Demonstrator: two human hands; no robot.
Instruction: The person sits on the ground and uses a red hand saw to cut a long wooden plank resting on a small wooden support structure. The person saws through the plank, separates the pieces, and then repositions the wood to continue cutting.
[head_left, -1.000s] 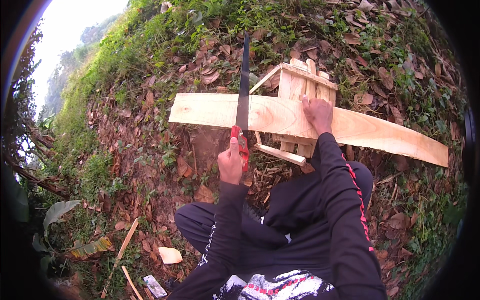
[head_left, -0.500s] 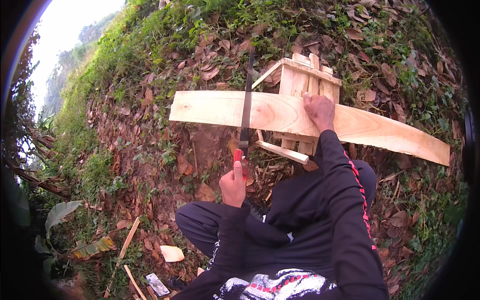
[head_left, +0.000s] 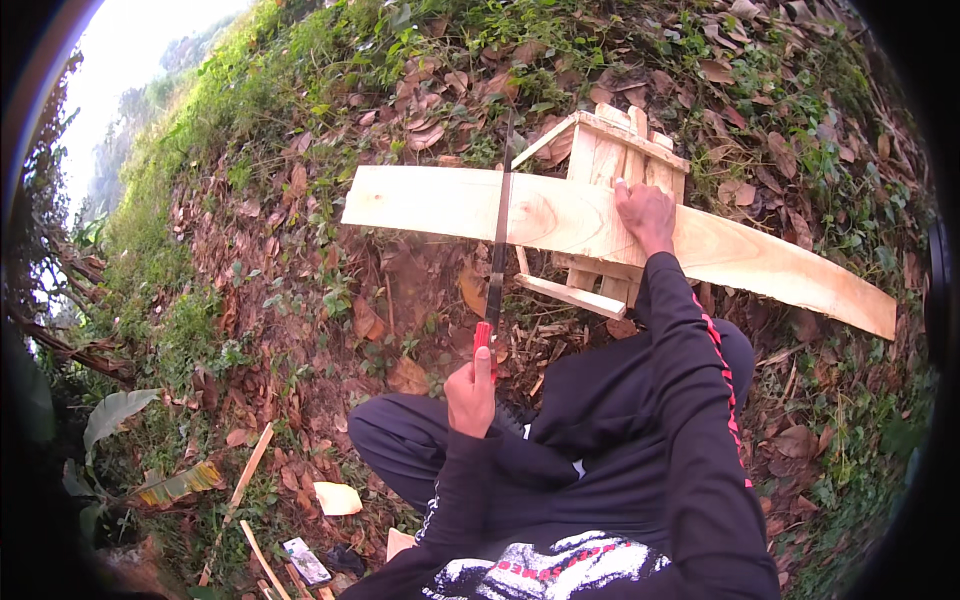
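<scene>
Since L hand, clenched round saw handle, has just pulled back, sawing's prob. on pull stroke; R hand curled on plank, grip unclear.

Long pale wooden plank: before me, across the slatted pale wooden frame
Straight red-handled metal saw: crosses the plank left of my right hand
My left hand: on its handle
</scene>
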